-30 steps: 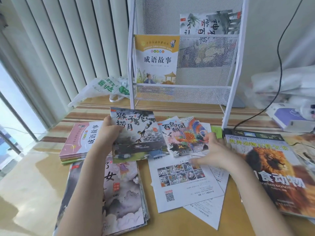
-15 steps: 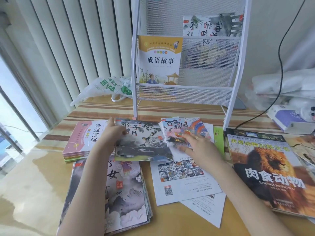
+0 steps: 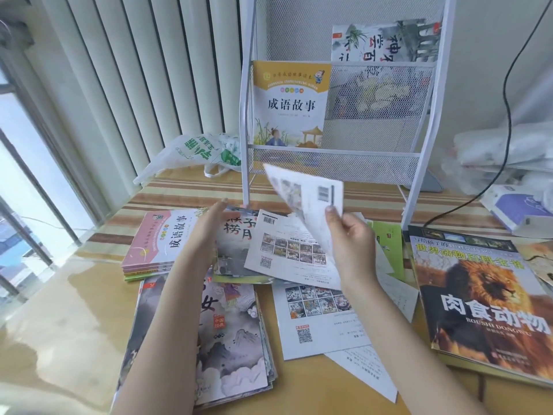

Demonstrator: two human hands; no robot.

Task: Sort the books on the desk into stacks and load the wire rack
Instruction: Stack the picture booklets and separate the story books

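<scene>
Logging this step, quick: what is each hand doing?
Left hand: open, straight fingers on the monkey book.
Right hand: pinching a lifted thin booklet.

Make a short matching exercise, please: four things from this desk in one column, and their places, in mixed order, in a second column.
Things:
1. yellow book
2. lion book
3. pink book
4. thin booklet

Places:
A. flat at the desk's right side
B. lifted in the right hand
C. upright in the wire rack
D. on top of the stack at the left

Pairs: 1-C, 2-A, 3-D, 4-B
</scene>
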